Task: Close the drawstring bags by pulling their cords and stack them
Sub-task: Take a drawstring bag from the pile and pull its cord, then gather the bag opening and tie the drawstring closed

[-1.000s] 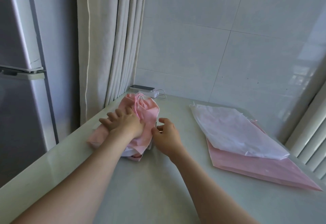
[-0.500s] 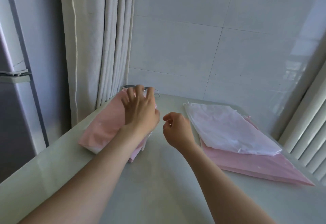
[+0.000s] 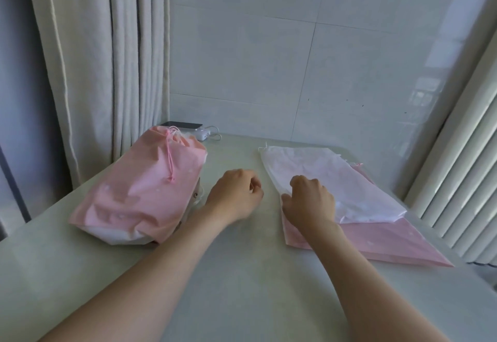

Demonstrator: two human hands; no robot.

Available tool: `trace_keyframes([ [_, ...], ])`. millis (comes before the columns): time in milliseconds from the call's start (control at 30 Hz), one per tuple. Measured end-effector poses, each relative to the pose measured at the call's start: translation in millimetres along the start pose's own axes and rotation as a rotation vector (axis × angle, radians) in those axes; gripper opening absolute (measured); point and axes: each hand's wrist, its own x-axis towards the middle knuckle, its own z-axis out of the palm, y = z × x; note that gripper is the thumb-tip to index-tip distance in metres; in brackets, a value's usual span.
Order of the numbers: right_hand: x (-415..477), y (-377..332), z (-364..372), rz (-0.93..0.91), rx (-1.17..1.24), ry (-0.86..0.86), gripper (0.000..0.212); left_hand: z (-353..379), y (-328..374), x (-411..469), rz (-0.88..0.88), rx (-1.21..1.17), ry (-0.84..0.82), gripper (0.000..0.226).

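A closed pink drawstring bag (image 3: 142, 188) lies on top of a white one on the left of the table, its pink cord (image 3: 169, 158) drawn and trailing over it. On the right a flat white bag (image 3: 330, 180) lies on a flat pink bag (image 3: 382, 242). My left hand (image 3: 234, 196) hovers between the two piles with fingers loosely curled, holding nothing. My right hand (image 3: 309, 201) rests on the near left edge of the white bag, fingers curled onto its fabric.
A phone (image 3: 183, 125) and a white charger (image 3: 203, 134) with cable sit at the table's back edge by the tiled wall. A curtain (image 3: 107, 59) hangs at the left. A ribbed radiator (image 3: 462, 166) stands at the right.
My left hand has come off the pink bag on the left and moved right to the middle. My right hand has moved right onto the white flat bag.
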Motion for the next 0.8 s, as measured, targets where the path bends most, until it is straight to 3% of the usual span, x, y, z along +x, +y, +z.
trace_keyframes([
  [67,2,2,0,0.041,0.056,0.022,0.007,3,-5,-3,-0.003,0.0,-0.003,0.016],
  [133,3,4,0,0.102,0.119,0.038,0.02,2,-11,-7,-0.016,0.002,0.009,0.017],
  [333,0,8,-2,0.228,0.408,0.073,0.031,4,-16,-19,-0.02,-0.028,-0.007,0.017],
  [433,-3,11,-4,0.192,0.315,0.064,0.008,5,-15,-21,-0.021,-0.063,0.016,0.018],
  [500,-4,10,-3,0.14,0.203,0.083,0.015,5,-14,-22,-0.028,-0.106,0.026,0.019],
  [600,-2,10,1,0.057,0.129,0.239,0.022,5,-10,-24,-0.036,-0.185,0.036,0.022],
  [800,-2,6,-7,-0.055,0.314,0.614,0.023,-3,-7,-19,-0.134,-0.39,0.144,0.052],
])
